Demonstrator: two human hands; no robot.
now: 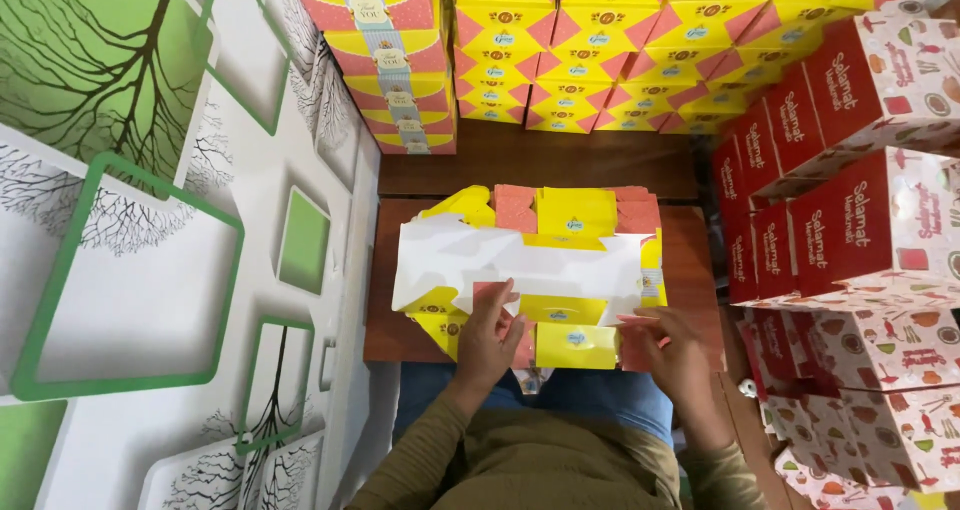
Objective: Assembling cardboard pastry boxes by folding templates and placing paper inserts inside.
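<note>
we see the left hand [490,338] resting on the near edge of a flat box blank [530,270], fingers bent and pinching a pink flap of it between thumb and fingertips. the right hand [672,348] lies at the blank's near right corner, fingers spread flat and pressing on a flap; it looks loose rather than clenched, and we cannot tell if it grips anything. both wrists come out of olive sleeves [420,460], above a lap in blue cloth.

the blank lies white side up, on top of a pile of flat yellow and pink blanks [575,215], and that pile sits on a small brown tabletop [690,260] right in front of us. a yellow panel of the pile shows just between the two hands.

beyond the tabletop, at the far wall, folded yellow and pink boxes [600,50] are stacked in rows. a separate stack with pale ribbon bands [395,60] stands at their left. to the right, red and white boxes [860,230] with small food drawings are piled high, close beside the tabletop. on the left runs a wall [130,220] papered with green squares and bare trees.
</note>
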